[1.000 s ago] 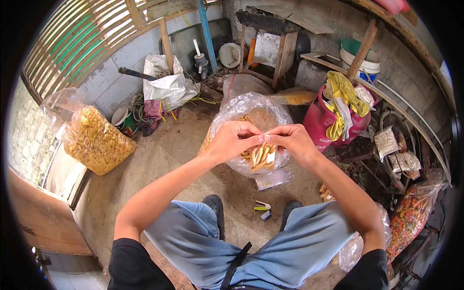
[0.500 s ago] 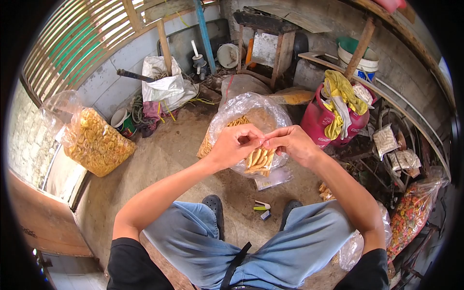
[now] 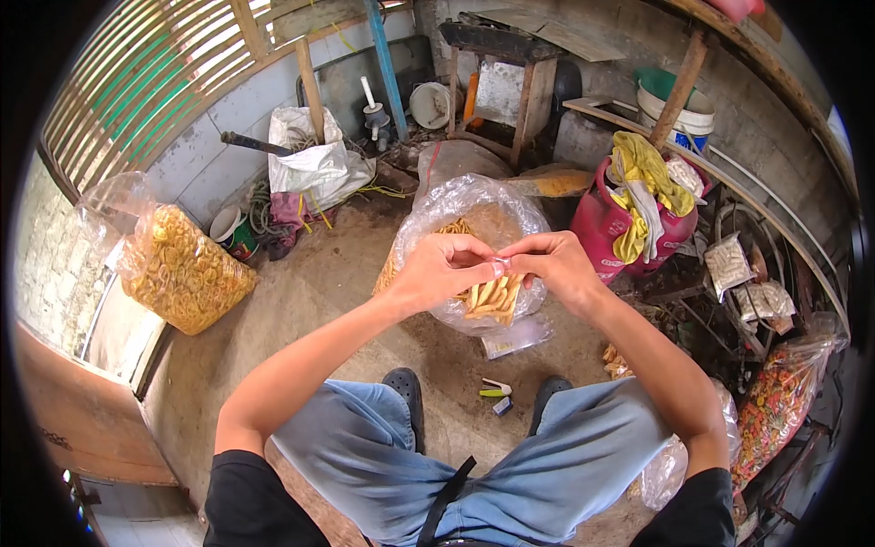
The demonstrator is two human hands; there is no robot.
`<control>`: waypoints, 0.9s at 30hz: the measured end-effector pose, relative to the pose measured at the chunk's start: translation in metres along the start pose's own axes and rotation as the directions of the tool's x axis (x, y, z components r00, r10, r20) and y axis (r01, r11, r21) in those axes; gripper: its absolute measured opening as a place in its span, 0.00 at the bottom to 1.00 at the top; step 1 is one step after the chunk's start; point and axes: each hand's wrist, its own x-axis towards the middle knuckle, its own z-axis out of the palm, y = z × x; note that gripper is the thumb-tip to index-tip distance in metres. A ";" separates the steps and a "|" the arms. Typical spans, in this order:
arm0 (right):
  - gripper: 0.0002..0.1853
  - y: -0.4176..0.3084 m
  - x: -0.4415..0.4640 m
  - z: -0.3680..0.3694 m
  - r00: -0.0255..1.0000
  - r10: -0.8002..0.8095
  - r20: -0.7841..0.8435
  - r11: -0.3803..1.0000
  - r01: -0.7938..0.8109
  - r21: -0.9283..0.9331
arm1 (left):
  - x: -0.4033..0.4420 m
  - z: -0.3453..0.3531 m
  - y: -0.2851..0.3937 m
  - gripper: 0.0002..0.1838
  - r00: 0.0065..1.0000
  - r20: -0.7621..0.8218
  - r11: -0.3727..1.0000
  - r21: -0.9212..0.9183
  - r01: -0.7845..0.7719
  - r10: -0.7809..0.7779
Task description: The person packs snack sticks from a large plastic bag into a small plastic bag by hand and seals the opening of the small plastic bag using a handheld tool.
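A small clear plastic bag of snack sticks (image 3: 493, 301) hangs in front of me, its top edge pinched between both hands. My left hand (image 3: 441, 272) is closed on that edge with thumb and forefinger. My right hand (image 3: 552, 268) grips the same edge from the other side, and the fingertips of the two hands meet. Behind them stands a big open clear plastic bag (image 3: 492, 193), partly filled with similar sticks and partly hidden by my hands. Just below the small bag, a stack of flat clear packets (image 3: 517, 338) lies by the big bag.
A green and white stapler (image 3: 495, 389) and a small blue box (image 3: 502, 407) lie on the floor between my feet. A large bag of ring-shaped snacks (image 3: 187, 272) stands left. At right are a pink drum (image 3: 592, 223) with yellow cloth and a bag of colourful snacks (image 3: 782, 406).
My fingers have shifted along the small bag's top edge. The right hand's knuckles are slightly higher and more bent, and the bag hangs a little further right.
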 end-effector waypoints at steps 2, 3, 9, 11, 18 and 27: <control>0.09 0.001 -0.001 0.000 1.000 0.013 0.005 0.999 -0.013 0.033 | -0.001 0.002 -0.002 0.10 0.999 0.041 0.999 -0.034 -0.015 0.016; 0.09 0.000 -0.001 0.001 1.000 0.023 -0.009 0.999 -0.022 0.041 | -0.002 0.004 0.000 0.09 1.000 0.014 0.999 -0.052 -0.011 0.012; 0.09 -0.007 -0.005 0.002 1.000 0.003 0.025 0.998 -0.005 0.065 | 0.002 0.005 -0.007 0.08 0.999 -0.052 0.994 -0.109 0.003 -0.008; 0.10 -0.009 -0.006 0.003 0.999 -0.021 0.041 0.999 0.019 0.038 | 0.002 0.006 -0.008 0.08 0.998 -0.065 0.992 -0.123 -0.016 0.008; 0.10 -0.005 -0.003 0.003 0.999 -0.052 -0.009 0.997 0.052 0.056 | 0.002 0.013 -0.006 0.11 0.992 -0.125 0.979 -0.202 -0.024 -0.002; 0.11 -0.012 -0.008 0.006 0.999 -0.018 0.031 1.000 0.018 0.006 | -0.001 0.012 -0.005 0.14 0.993 -0.114 0.999 0.020 0.031 -0.029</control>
